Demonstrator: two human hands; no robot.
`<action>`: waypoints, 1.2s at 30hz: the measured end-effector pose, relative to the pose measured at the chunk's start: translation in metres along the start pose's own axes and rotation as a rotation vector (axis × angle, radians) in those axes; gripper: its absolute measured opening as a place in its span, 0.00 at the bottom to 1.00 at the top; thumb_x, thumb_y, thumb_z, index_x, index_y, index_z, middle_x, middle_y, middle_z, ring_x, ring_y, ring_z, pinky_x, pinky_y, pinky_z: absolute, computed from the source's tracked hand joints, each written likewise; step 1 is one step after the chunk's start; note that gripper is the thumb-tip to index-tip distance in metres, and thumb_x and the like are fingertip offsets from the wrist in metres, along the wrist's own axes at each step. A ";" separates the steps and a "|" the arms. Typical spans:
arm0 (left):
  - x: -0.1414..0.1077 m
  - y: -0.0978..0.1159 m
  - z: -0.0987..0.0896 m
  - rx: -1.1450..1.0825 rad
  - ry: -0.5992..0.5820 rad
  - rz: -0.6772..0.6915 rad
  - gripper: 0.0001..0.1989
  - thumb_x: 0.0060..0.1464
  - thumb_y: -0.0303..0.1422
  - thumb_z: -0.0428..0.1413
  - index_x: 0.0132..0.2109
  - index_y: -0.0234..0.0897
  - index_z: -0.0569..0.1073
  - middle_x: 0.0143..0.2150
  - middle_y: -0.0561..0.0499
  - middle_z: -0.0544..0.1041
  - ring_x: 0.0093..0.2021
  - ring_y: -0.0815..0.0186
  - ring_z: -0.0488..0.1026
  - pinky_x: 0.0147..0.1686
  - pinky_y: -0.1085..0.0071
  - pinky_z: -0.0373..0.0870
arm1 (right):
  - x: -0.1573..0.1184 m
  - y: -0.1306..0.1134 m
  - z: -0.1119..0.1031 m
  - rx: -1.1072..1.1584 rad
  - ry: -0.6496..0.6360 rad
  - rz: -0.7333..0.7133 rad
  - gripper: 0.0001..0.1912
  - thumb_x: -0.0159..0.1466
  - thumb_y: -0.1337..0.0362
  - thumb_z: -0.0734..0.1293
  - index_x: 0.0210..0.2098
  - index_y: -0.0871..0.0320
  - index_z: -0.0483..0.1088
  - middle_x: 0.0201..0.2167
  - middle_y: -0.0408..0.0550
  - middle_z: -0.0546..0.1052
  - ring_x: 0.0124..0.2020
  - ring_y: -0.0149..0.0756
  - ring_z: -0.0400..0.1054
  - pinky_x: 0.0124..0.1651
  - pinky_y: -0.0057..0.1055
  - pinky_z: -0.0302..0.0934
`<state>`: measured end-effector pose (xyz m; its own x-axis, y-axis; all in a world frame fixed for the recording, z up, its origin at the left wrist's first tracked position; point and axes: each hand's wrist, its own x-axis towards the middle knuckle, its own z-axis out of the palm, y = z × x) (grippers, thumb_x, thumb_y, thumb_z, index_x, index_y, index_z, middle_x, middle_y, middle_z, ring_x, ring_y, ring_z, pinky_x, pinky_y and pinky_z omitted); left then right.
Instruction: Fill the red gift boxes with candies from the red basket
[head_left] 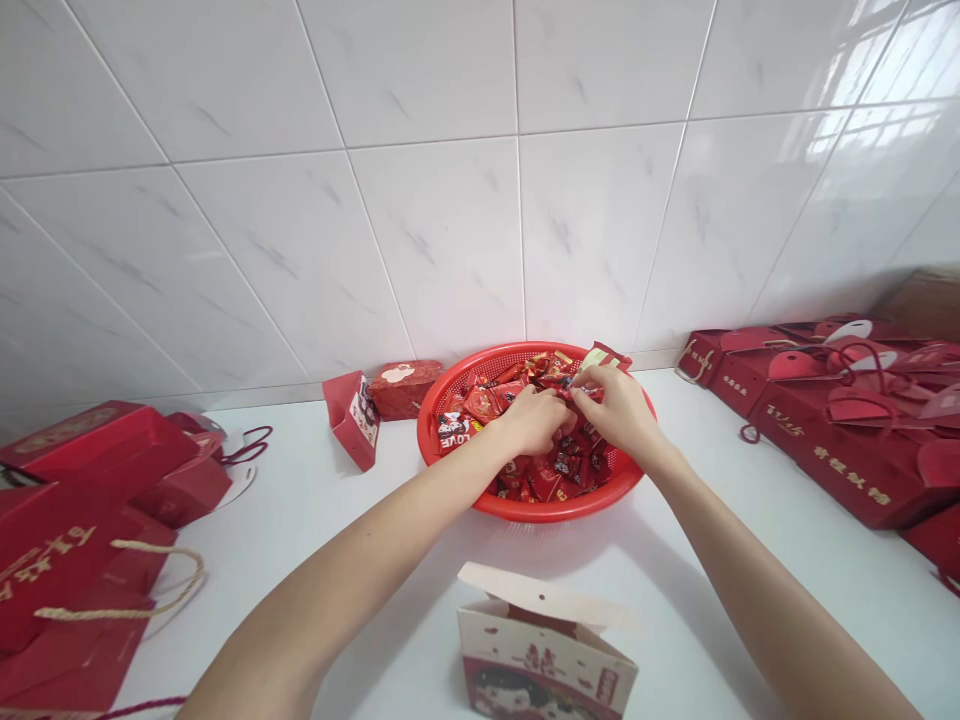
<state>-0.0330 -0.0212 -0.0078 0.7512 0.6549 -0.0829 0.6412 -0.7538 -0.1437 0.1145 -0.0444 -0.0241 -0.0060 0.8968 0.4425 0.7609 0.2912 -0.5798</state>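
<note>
A red plastic basket [559, 512] holds many wrapped candies [544, 475], mostly in red wrappers. Both my hands are inside it, close together over the pile. My left hand [536, 420] has its fingers curled down among the candies; what they hold, if anything, is hidden. Beside it, my right hand [619, 405] is closed, thumb and fingers pinched at a red wrapper. Nearer to me, between my forearms, a white and red paper gift box [547, 655] stands with its top flaps open.
Red gift boxes with rope handles [67, 570] crowd the left side. More dark red boxes [825, 430] line the right side. A small red box [405, 390] and a triangular red carton [352, 420] stand left of the basket, near the tiled wall [435, 230].
</note>
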 end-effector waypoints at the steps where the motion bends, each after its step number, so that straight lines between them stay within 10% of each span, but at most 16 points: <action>1: 0.000 -0.001 0.000 -0.014 0.005 -0.005 0.13 0.47 0.21 0.59 0.39 0.41 0.78 0.47 0.49 0.80 0.54 0.56 0.73 0.51 0.61 0.68 | 0.000 -0.001 -0.001 -0.006 -0.004 0.009 0.06 0.61 0.70 0.64 0.34 0.58 0.74 0.38 0.50 0.80 0.41 0.40 0.73 0.42 0.32 0.61; 7: -0.008 -0.011 -0.002 -0.163 0.058 -0.042 0.09 0.43 0.22 0.58 0.33 0.38 0.76 0.41 0.48 0.80 0.45 0.57 0.76 0.41 0.67 0.71 | 0.000 0.001 0.001 -0.031 -0.040 -0.020 0.09 0.61 0.70 0.63 0.39 0.58 0.73 0.39 0.51 0.79 0.42 0.41 0.72 0.43 0.33 0.62; 12: -0.012 -0.032 -0.002 -0.717 0.111 0.059 0.03 0.45 0.27 0.55 0.27 0.36 0.74 0.30 0.53 0.78 0.34 0.64 0.75 0.38 0.72 0.71 | -0.001 0.001 0.004 -0.048 -0.095 -0.135 0.23 0.58 0.73 0.65 0.54 0.59 0.70 0.55 0.56 0.75 0.56 0.46 0.68 0.54 0.37 0.61; 17: -0.001 -0.063 -0.002 -0.699 0.575 -0.535 0.14 0.58 0.33 0.46 0.40 0.36 0.76 0.44 0.47 0.81 0.47 0.60 0.76 0.49 0.67 0.71 | -0.002 -0.008 0.000 -0.194 -0.242 -0.111 0.11 0.60 0.74 0.63 0.39 0.59 0.75 0.43 0.53 0.80 0.45 0.44 0.72 0.44 0.34 0.61; 24: 0.009 -0.086 0.013 -0.628 0.244 -0.602 0.29 0.46 0.46 0.63 0.56 0.42 0.75 0.58 0.43 0.77 0.60 0.45 0.70 0.59 0.53 0.63 | -0.003 -0.017 0.001 -0.206 -0.165 -0.021 0.09 0.60 0.73 0.62 0.28 0.58 0.72 0.29 0.49 0.78 0.33 0.40 0.70 0.33 0.31 0.54; 32: -0.013 -0.067 -0.005 -0.818 -0.057 -0.209 0.15 0.44 0.35 0.63 0.42 0.44 0.84 0.36 0.56 0.84 0.40 0.61 0.79 0.38 0.74 0.70 | 0.002 0.000 0.003 -0.134 0.341 0.149 0.17 0.58 0.68 0.61 0.47 0.58 0.71 0.51 0.59 0.74 0.54 0.53 0.65 0.53 0.47 0.57; 36: -0.022 -0.058 -0.013 -0.931 -0.193 -0.123 0.06 0.44 0.35 0.63 0.31 0.42 0.84 0.33 0.56 0.84 0.39 0.62 0.78 0.37 0.75 0.69 | 0.002 -0.002 0.003 -0.177 0.135 0.225 0.21 0.60 0.71 0.60 0.52 0.59 0.68 0.54 0.61 0.73 0.55 0.53 0.66 0.56 0.48 0.56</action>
<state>-0.0847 0.0074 0.0147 0.6847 0.6677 -0.2922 0.6435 -0.3656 0.6725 0.1112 -0.0422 -0.0241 0.2523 0.8763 0.4105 0.8348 0.0174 -0.5503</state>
